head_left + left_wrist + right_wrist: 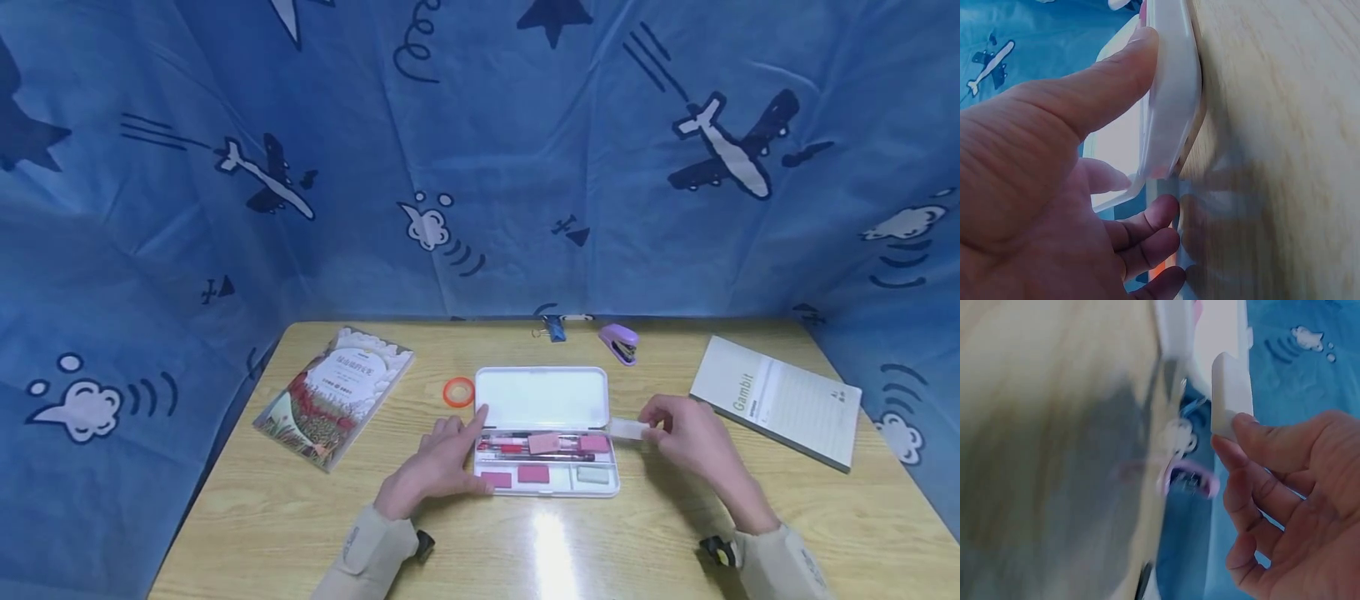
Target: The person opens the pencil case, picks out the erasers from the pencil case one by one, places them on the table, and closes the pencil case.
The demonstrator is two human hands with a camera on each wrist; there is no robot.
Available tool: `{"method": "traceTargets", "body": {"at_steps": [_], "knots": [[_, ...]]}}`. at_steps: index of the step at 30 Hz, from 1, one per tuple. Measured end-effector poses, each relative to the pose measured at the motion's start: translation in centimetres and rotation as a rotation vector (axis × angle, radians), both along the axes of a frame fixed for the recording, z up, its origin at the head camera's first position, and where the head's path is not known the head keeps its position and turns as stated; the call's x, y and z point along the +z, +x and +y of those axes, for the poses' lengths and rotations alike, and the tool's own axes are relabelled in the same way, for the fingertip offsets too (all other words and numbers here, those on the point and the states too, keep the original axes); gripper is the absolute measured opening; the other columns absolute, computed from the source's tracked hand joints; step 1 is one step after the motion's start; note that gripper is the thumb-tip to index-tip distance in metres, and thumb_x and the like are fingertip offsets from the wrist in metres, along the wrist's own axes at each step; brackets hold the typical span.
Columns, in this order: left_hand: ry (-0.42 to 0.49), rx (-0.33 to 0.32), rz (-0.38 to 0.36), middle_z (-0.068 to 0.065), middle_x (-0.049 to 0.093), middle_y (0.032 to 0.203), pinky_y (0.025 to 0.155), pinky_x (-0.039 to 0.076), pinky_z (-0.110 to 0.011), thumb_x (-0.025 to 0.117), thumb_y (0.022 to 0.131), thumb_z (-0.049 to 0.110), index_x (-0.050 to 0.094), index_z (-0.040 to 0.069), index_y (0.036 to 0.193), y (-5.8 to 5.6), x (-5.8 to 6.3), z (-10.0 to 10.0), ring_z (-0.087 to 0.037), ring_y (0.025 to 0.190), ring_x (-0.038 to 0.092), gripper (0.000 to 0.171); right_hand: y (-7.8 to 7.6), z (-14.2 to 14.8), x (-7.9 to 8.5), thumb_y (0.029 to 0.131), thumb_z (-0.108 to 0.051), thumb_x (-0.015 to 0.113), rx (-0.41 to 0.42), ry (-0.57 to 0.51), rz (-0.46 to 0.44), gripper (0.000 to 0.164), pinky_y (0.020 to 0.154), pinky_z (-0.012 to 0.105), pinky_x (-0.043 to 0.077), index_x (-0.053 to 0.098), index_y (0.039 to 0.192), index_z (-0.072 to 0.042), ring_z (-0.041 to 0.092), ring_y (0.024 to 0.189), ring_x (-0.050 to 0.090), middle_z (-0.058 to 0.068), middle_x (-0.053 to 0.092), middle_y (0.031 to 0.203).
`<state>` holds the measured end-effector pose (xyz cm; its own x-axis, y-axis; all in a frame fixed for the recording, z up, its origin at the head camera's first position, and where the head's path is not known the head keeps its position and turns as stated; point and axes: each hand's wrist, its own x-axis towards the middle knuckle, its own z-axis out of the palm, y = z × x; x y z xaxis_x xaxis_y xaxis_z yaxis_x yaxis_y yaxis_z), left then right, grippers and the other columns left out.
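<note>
A white pencil case (543,492) lies on the table with its lid (542,398) raised. Pens (517,457), pink erasers (533,474) and a pale grey block (592,475) sit in its compartments. My left hand (438,467) holds the case's left end, thumb (1119,69) along the front wall and index finger at the lid; the other fingers extend loosely beside it. Just off the case's right end, my right hand (693,437) pinches a white eraser (1232,394) between thumb and fingertips. The eraser's far end points toward the case.
Left of the case lie an orange tape roll (458,392) and an illustrated book (337,396). A blue binder clip (555,328) and a purple stapler (620,343) are behind it. A Gambit notebook (776,404) lies to the right. A blue curtain (480,167) hangs behind the table.
</note>
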<state>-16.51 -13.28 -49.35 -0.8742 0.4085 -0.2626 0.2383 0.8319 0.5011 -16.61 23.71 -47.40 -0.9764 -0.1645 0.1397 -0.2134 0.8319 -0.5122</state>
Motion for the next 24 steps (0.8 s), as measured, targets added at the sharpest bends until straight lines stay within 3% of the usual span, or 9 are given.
{"method": "traceTargets", "body": {"at_steps": [10, 24], "knots": [[-0.003, -0.002, -0.010, -0.009, 0.048, 0.119, 0.092, 0.034, -0.040, 0.088, 0.075, 0.046, 0.017, 0.021, 0.164, -0.1, 0.0, 0.0, -0.022, 0.107, 0.036, 0.118, 0.1, 3.5, -1.8, 0.077, -0.004, 0.079, -0.032, 0.040, -0.074, 0.012, 0.063, 0.033, 0.043, 0.073, 0.084, -0.012, 0.011, 0.066, 0.057, -0.003, 0.069, 0.073], [0.003, 0.001, -0.018, -0.009, 0.048, 0.121, 0.093, 0.034, -0.040, 0.087, 0.076, 0.047, 0.016, 0.021, 0.165, -0.1, -0.1, -0.1, -0.022, 0.109, 0.037, 0.117, -1.0, 4.0, -1.9, 0.079, -0.008, 0.081, 0.030, 0.104, -0.060, 0.010, 0.064, 0.035, 0.045, 0.076, 0.082, -0.016, 0.011, 0.069, 0.060, -0.004, 0.073, 0.076]]}}
